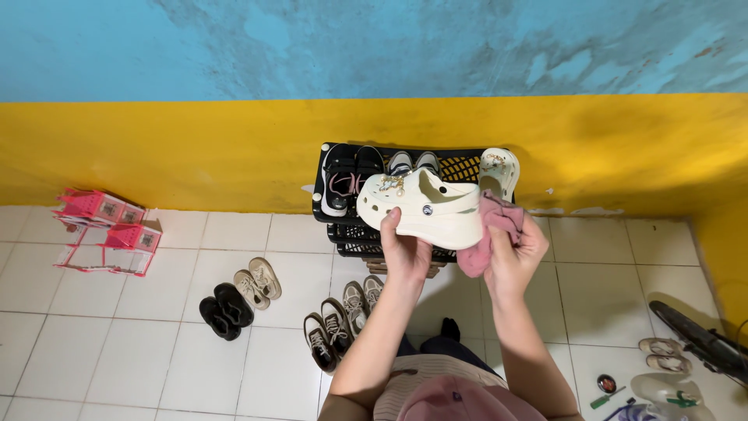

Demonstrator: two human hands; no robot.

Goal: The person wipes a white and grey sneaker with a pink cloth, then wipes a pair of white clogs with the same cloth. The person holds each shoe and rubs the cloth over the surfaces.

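Left hand (405, 249) grips cream platform clog (425, 209) by its sole; right hand (514, 253) clutches pink cloth (489, 230) against clog's heel, above black shoe rack (460, 168).

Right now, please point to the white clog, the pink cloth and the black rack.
white clog (436, 209), head view, its side wall
pink cloth (487, 234), head view, its hanging fold
black rack (460, 166), head view, its mesh top

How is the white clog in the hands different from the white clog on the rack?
The held clog lies on its side, gripped by the left hand with the right hand pressing a pink cloth against its heel. The other clog stands at the right end of the black rack, touched by no hand. The held one shows whole; the other is partly hidden. Both are cream white with charms on top.
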